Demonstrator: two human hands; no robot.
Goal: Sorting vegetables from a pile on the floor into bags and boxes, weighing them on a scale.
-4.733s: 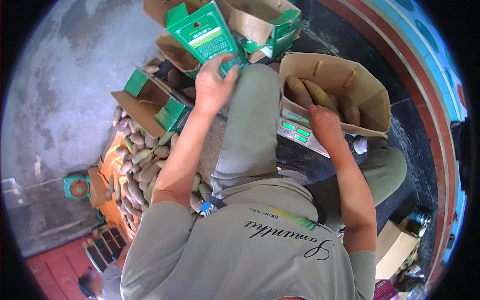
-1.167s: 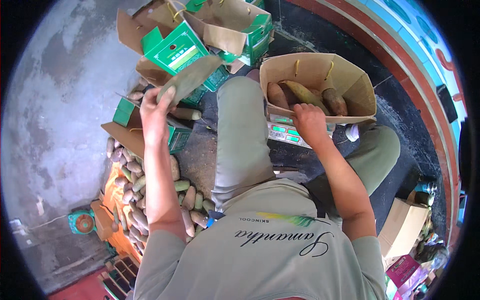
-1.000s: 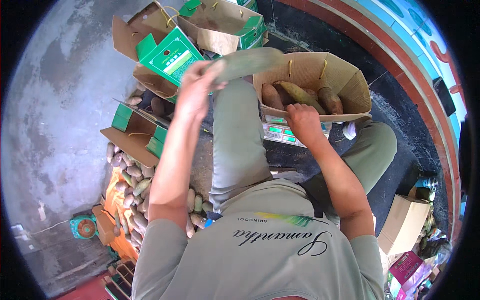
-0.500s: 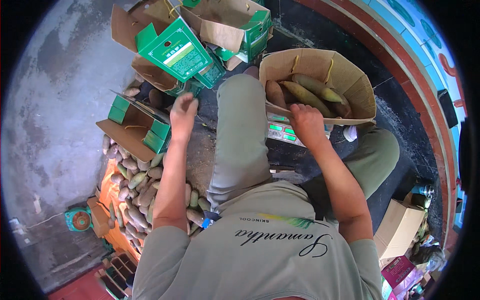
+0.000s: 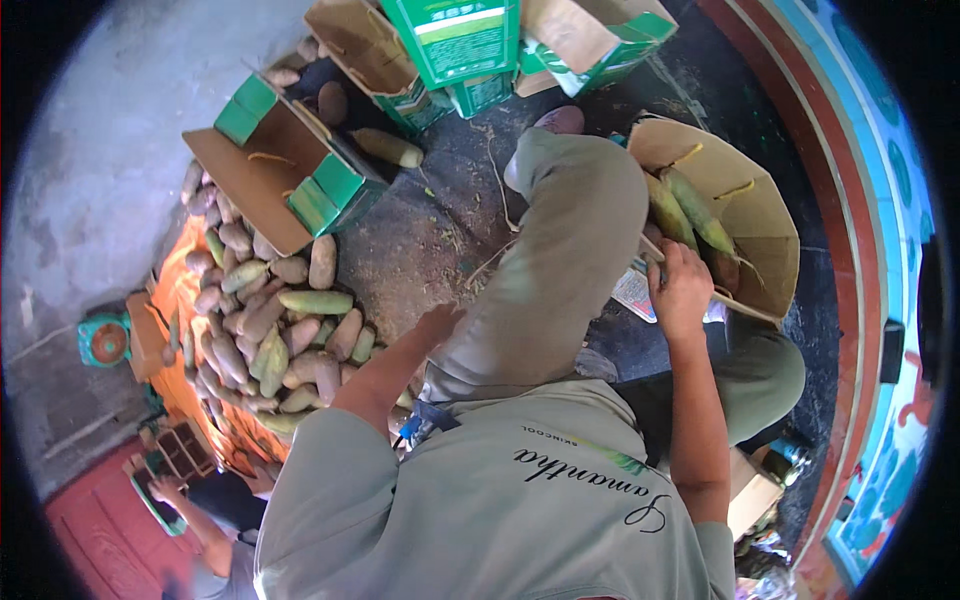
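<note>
My right hand (image 5: 682, 285) grips the near edge of an open cardboard box (image 5: 768, 225), its fingers over the rim. Inside lie several long green-and-brown radishes (image 5: 695, 210), some with thin root tails. Part of a weighing scale (image 5: 636, 293) shows beside the box, under its near edge. My left hand (image 5: 440, 325) is next to my raised knee and thigh, smeared by motion, its fingers hard to make out. Left of it spreads a heap of soil-covered radishes (image 5: 270, 340) on an orange sheet (image 5: 185, 265).
An open green-and-brown box (image 5: 235, 190) stands above the heap, with a lone radish (image 5: 388, 148) beside it. More green boxes (image 5: 460, 50) stand ahead. Another person's arm (image 5: 200, 520) shows at the lower left, near a crate (image 5: 185, 450). A painted wall curves along the right.
The view has turned. My left hand has drawn back from the green boxes to beside my thigh. My right hand stays on the box edge. Another person has come into view.
</note>
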